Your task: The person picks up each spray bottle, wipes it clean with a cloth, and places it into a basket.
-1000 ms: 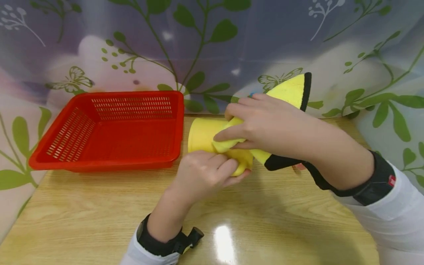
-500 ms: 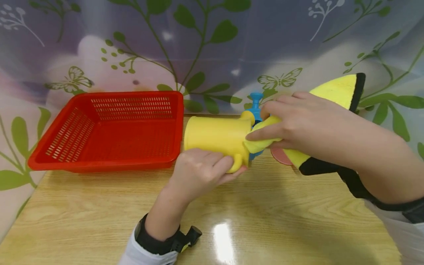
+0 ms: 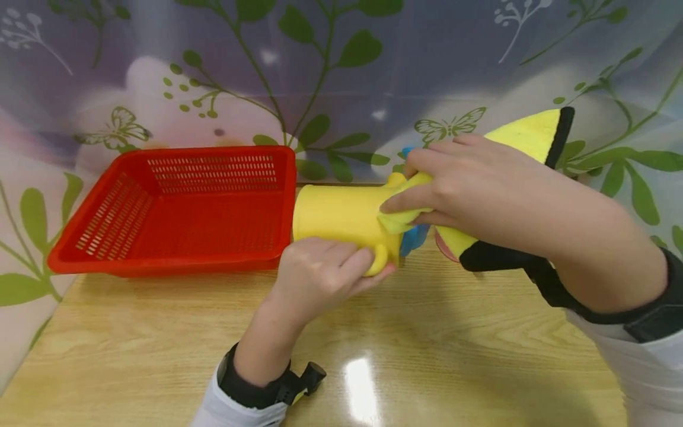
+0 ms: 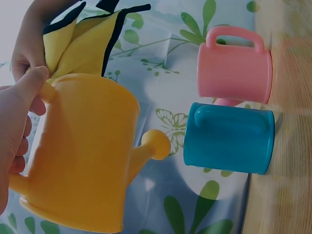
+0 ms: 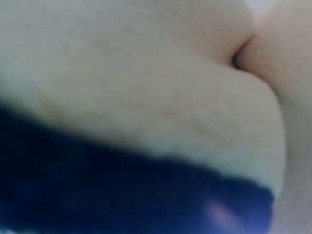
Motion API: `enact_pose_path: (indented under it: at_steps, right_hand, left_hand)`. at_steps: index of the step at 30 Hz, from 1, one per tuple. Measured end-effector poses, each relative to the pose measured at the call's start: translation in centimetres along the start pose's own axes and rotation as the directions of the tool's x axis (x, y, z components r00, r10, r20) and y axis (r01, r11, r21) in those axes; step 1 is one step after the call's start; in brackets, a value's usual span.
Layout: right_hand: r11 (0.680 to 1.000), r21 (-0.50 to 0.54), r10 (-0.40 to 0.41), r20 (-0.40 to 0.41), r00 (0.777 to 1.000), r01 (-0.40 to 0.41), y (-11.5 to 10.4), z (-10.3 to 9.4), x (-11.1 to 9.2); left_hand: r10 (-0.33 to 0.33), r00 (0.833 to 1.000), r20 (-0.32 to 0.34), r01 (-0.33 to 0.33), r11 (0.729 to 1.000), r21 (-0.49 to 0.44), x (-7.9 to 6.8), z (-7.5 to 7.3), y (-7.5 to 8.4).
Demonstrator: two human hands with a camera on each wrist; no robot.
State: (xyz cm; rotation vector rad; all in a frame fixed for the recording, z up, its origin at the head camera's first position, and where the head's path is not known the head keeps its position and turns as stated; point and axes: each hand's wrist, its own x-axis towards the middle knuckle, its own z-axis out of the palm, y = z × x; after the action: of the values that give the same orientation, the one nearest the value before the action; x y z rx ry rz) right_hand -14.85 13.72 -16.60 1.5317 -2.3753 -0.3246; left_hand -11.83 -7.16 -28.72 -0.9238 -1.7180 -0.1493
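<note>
The yellow watering can [image 3: 341, 213] was tilted onto its side over the worktop [image 3: 453, 344], just right of the red basket [image 3: 172, 264], and its spout [image 3: 395, 179] pointed to the far side. The left hand [image 3: 320, 273] had its grip curled firmly around the handle [image 3: 380, 261]. The right hand [image 3: 464, 178] pinched a bunched yellow cloth [image 3: 525, 135] at the can's right end; whether it pressed there, I could not tell. Beyond, to the right, were a blue watering can [image 4: 229, 141] and a pink watering can [image 4: 234, 73].

In my judgement, the held can was of plastic, thus light, stiff and not fragile, although its smooth wall might slip. The handle was therefore the surest place to hold it. The cloth seemed soft, better pinched in folds.
</note>
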Motion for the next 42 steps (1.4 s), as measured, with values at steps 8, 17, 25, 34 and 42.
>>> enact_pose_path:
  at_steps: [8,17,25,34,42]
  right_hand:
    - [0.998,0.052,0.02,0.014,1.0,-0.021,-1.0,-0.1,2.5]
    - [0.991,0.126,0.039,-0.006,0.999,-0.038,-1.6,0.6,4.6]
    - [0.994,0.088,0.064,0.031,0.997,-0.066,-2.4,1.3,6.8]
    - [0.993,0.072,0.088,0.05,0.995,-0.091,-2.9,1.8,8.5]
    - [0.988,0.098,0.111,0.106,0.988,-0.122,-2.8,2.0,8.5]
  left_hand:
    - [0.023,1.0,-0.016,-0.023,1.0,0.005,0.1,0.0,0.2]
    - [0.045,0.999,0.008,-0.045,0.998,-0.052,0.3,0.0,0.7]
    - [0.047,0.999,0.008,-0.046,0.997,-0.064,0.1,0.1,0.9]
    - [0.075,0.997,0.019,-0.074,0.996,-0.051,0.1,0.0,1.0]
    - [0.057,0.997,0.052,-0.053,0.996,-0.068,0.0,0.1,1.1]
